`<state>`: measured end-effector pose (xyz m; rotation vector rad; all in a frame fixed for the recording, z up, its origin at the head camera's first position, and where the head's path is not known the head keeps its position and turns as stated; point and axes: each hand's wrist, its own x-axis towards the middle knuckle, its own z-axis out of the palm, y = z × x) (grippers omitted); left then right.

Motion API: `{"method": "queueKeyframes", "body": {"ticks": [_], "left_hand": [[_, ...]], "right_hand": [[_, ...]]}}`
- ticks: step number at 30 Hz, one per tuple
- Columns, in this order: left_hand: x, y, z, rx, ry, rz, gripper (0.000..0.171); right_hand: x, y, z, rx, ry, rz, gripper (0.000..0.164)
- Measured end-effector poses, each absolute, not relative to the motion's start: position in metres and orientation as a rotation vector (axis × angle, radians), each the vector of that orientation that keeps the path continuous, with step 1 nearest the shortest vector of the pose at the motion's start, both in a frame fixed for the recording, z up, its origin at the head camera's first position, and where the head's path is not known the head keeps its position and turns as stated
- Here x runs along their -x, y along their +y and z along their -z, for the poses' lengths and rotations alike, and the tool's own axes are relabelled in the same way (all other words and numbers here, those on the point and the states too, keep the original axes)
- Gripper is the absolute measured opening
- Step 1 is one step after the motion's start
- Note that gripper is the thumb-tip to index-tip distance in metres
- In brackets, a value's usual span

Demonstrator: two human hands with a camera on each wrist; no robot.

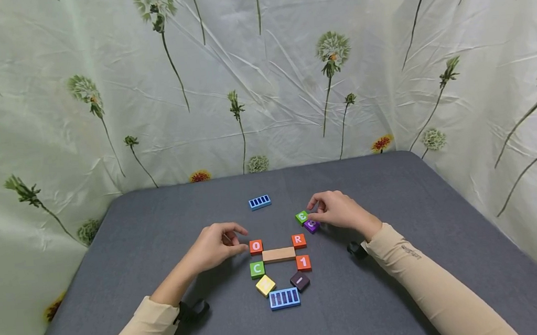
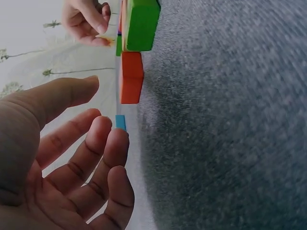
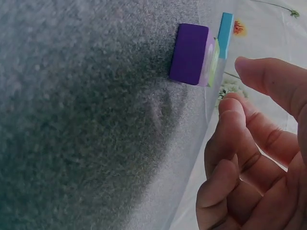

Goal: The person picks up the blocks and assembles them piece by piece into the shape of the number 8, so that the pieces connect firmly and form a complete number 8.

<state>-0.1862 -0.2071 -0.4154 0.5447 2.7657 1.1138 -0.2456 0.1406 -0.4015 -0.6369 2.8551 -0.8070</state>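
Observation:
My left hand hovers just left of an orange-red block marked O, thumb and fingers apart with nothing between them. Relaxed and empty, my right hand is close by a purple letter block and a green letter block, which sit side by side. In the right wrist view, the purple block stands beyond the thumb tip. A plain wooden plank lies between the O block, a red R block, a green C block and a red block marked 1.
Nearer to me are a tilted yellow block, a dark block with a dash and a blue slotted block. Another blue slotted block lies farther back on the grey table. A flowered curtain hangs behind.

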Motion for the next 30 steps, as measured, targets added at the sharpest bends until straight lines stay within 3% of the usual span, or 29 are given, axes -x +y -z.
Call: {"method": "queueKeyframes", "body": {"ticks": [11,30], "left_hand": [[0.192,-0.203,0.425,-0.562,2.705,-1.102,0.029],[0.192,-0.198,0.426,-0.559,2.73,-1.052,0.021]], "right_hand": [[0.252,0.13,0.405,0.571,2.851,0.716,0.032],[0.259,0.122,0.402,0.565,2.826,0.638,0.031]]}}
